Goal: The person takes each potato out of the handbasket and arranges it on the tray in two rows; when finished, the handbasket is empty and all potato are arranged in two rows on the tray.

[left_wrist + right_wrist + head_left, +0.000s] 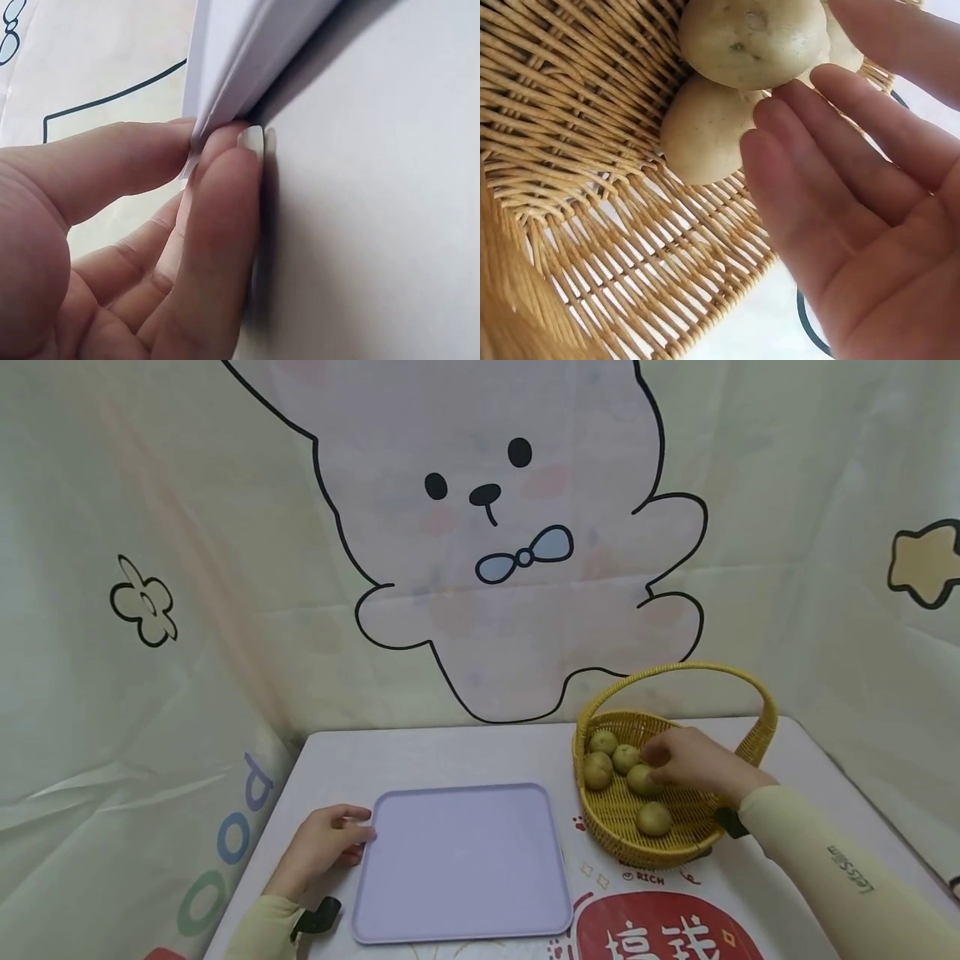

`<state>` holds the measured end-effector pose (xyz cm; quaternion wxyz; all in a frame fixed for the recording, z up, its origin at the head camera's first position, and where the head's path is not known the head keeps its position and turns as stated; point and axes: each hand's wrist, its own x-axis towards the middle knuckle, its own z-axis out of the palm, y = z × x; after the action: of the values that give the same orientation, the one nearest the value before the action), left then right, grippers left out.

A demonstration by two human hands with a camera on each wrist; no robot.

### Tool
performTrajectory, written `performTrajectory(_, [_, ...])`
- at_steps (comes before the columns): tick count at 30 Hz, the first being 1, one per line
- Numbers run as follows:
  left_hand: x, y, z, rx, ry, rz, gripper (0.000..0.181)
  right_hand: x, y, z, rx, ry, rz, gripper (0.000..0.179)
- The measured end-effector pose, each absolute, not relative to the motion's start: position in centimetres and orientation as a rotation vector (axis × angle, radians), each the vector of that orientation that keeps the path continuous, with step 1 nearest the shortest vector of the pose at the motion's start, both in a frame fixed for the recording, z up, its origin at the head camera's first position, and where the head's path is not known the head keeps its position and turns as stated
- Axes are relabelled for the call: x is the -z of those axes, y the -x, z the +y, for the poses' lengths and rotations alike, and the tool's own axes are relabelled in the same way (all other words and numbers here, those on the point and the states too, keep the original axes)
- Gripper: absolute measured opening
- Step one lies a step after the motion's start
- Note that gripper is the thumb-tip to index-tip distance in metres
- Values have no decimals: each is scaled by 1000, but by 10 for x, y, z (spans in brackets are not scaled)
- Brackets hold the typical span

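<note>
Two pale sleeves point(847, 868) are seen foremost. Five visible potatoes point(654, 819) are contained in one yellow basket point(622, 843); beside them the right hand point(690, 760) is extended, fingers nearly straight, nothing gripped. One lilac tray point(461, 864) is pinched at its left edge by the left hand point(324, 842).

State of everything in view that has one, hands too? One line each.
Tray: right way up on the table, nothing on it.
Potatoes: whole, loose, at least five in the basket.
Basket: upright, handle up, partly filled.
Left hand: pinches the tray's edge.
Right hand: inside the basket, fingers at the potatoes, no firm hold visible.
</note>
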<state>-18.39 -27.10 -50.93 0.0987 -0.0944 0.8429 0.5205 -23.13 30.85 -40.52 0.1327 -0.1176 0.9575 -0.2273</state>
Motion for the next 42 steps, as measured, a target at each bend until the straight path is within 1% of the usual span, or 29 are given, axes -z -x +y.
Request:
performTrajectory(8, [511,184,-270,-1545,274,2491,46,410,235,310,651,313,2747,48])
performTrajectory(19, [512,183,-270,-1550,274,2477,47,409,238,305,629,308,2737,35])
performTrajectory(33, [508,182,-270,-1533,270,2482,46,409,239,298,556,339,2778,35])
performTrajectory(37, [509,184,-271,-1533,252,2488,48,408,239,298,566,362,2785,27])
performTrajectory(40, [509,184,-272,-1537,238,2487,49,406,237,299,591,380,2803,14])
performTrajectory(42, [509,184,-272,-1533,221,2488,51,403,233,300,613,399,2842,14])
